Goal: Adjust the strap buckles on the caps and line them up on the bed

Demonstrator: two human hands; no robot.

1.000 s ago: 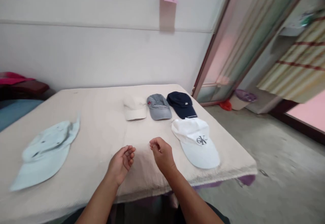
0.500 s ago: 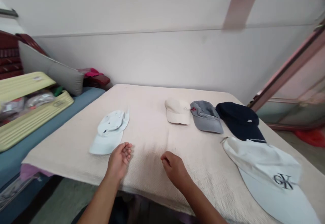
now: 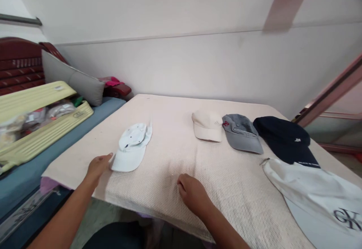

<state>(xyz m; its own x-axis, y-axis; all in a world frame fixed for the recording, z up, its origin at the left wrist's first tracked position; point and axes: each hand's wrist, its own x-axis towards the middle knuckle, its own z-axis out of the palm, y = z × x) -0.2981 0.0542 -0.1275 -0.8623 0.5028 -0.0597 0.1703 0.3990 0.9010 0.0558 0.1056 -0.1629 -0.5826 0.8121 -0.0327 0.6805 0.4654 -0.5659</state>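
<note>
My left hand reaches out over the table's near left part, fingers stretched, fingertips right at the brim of a pale blue cap; it holds nothing. My right hand rests on the cream cloth with its fingers curled under, nothing visible in it. Further right lie a cream cap, a grey cap, a navy cap and a white cap with a dark logo.
A bed with a blue sheet stands left of the table, bearing an open yellow suitcase and a grey cushion. The white wall runs behind. A door frame is at the right.
My view has swung left, bringing the bed and suitcase in. My left hand has moved left to the pale blue cap's brim. My right hand has settled onto the cloth.
</note>
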